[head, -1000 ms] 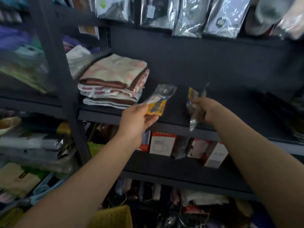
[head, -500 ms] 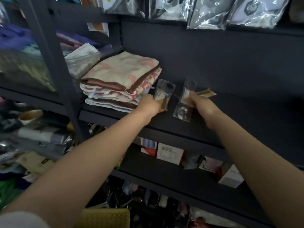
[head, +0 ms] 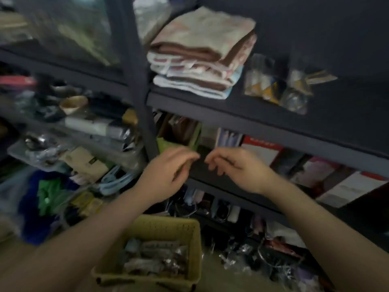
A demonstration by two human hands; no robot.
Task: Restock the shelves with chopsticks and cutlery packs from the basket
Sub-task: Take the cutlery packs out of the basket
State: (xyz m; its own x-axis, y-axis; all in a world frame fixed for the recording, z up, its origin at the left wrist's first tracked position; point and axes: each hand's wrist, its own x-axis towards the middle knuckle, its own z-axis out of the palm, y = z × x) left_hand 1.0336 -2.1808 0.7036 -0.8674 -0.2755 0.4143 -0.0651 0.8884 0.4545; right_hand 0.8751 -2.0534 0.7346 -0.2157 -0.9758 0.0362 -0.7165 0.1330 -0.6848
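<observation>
Two clear cutlery packs with yellow labels lie on the dark shelf (head: 242, 111): one pack (head: 260, 84) right of the folded towels, the other pack (head: 299, 89) beside it. My left hand (head: 168, 171) and my right hand (head: 237, 167) hang empty below that shelf, fingers loosely spread and fingertips near each other. A yellow perforated basket (head: 181, 226) sits low in front of me, holding several clear packs (head: 155, 258). The view is blurred by motion.
A stack of folded pink and brown towels (head: 202, 55) takes the shelf's left end. A dark upright post (head: 134, 66) divides the shelving. White and red boxes (head: 347, 186) stand on the lower shelf. Cluttered goods fill the left shelves and the floor.
Both hands have let go of their packs, which now lie on the shelf, and have drawn back down below it. The view has tilted down, showing the basket.
</observation>
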